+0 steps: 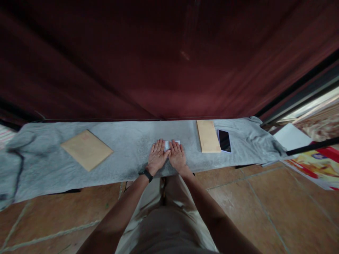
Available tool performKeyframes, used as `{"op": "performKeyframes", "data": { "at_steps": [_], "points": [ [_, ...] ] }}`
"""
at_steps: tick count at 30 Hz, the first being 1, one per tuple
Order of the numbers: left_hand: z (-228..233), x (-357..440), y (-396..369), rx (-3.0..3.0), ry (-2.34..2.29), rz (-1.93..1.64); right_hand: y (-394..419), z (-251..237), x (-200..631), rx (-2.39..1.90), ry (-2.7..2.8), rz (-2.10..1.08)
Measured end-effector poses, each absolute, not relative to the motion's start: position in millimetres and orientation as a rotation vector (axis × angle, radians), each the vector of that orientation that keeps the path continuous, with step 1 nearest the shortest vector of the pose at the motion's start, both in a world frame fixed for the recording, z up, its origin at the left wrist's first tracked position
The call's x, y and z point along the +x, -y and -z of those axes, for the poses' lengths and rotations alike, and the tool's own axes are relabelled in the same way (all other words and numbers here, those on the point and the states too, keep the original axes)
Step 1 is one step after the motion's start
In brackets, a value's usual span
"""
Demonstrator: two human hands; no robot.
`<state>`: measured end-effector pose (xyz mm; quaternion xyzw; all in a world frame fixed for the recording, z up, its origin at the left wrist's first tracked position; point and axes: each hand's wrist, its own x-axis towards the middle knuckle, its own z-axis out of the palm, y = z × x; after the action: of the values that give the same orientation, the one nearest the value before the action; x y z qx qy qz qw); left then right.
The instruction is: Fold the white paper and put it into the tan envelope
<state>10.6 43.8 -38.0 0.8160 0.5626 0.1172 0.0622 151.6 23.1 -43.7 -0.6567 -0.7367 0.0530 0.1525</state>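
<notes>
A small white paper, mostly covered, lies mid-cloth, far edge running left to right; its long axis cannot be told. The left hand and right hand rest flat on it, ungripping.

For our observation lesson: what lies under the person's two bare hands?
Between the left hand and right hand, a small flat white piece shows on grey cloth; whatever both hands cover is hidden.
</notes>
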Motion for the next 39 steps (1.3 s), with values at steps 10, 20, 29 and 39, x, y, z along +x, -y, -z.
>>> {"op": "performKeyframes", "data": {
  "at_steps": [10,20,29,39],
  "points": [
    [47,-5,-42,2.436,-1.814,-0.353,-22,51,178,-1.922,2.035,-0.077],
    [46,-22,-36,2.371,-1.878,-0.347,-17,53,198,-1.99,1.997,-0.056],
    [48,-28,-49,2.25,-1.835,-0.578,-25,35,205,-2.04,1.903,-0.16],
    [43,-25,-54,2.213,-1.85,-0.594,-69,10,205,-2.235,1.874,-0.484]
  ]
}}
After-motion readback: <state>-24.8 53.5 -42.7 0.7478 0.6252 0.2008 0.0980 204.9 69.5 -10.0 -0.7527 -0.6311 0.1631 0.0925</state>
